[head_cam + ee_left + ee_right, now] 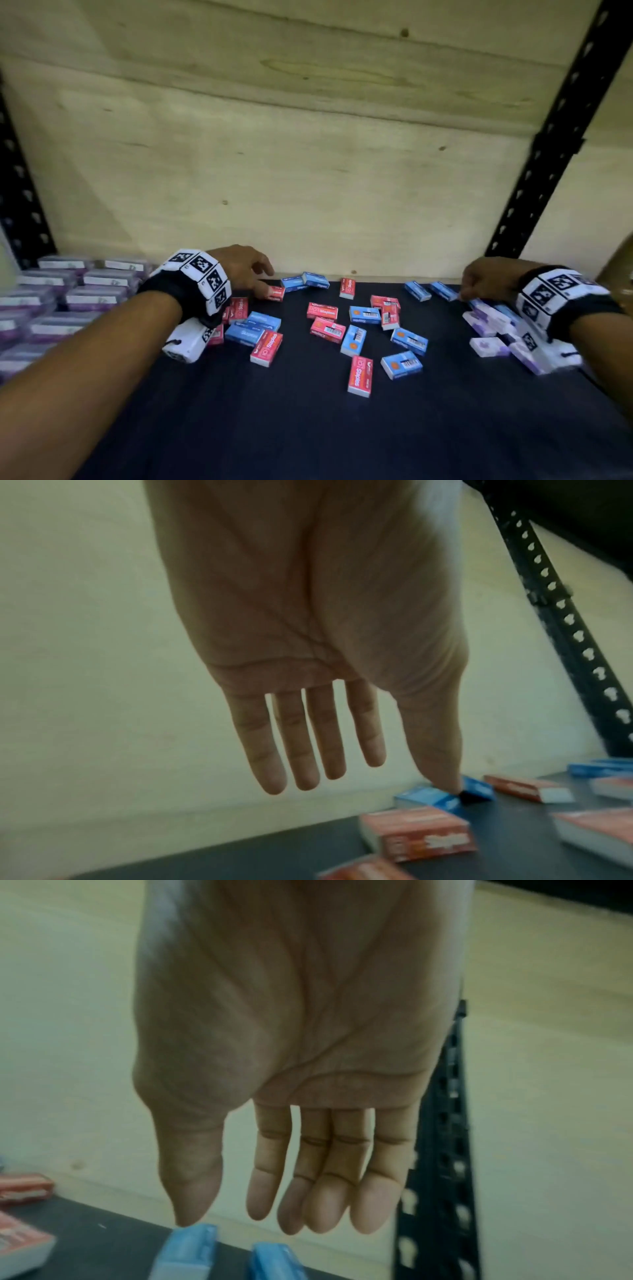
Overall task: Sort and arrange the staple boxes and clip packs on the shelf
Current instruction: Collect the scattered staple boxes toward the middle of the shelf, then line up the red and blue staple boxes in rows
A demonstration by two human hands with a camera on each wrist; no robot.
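Observation:
Several red staple boxes (360, 376) and blue staple boxes (401, 365) lie scattered on the dark shelf mat (308, 428). My left hand (255, 274) hovers open at the back left, fingers straight, over a red box (275, 293) beside two blue boxes (310, 281); it holds nothing. In the left wrist view the left hand (342, 777) hangs above a red box (416, 831). My right hand (474, 284) is open at the back right, just above two blue boxes (431, 290). The right wrist view shows the right hand (274, 1218) empty over those blue boxes (186, 1256).
Purple clip packs (68, 294) sit in rows at the left. White and purple packs (493, 329) are piled at the right under my right wrist. Black perforated shelf uprights (548, 154) stand at both sides, with a plywood back wall (308, 154) behind.

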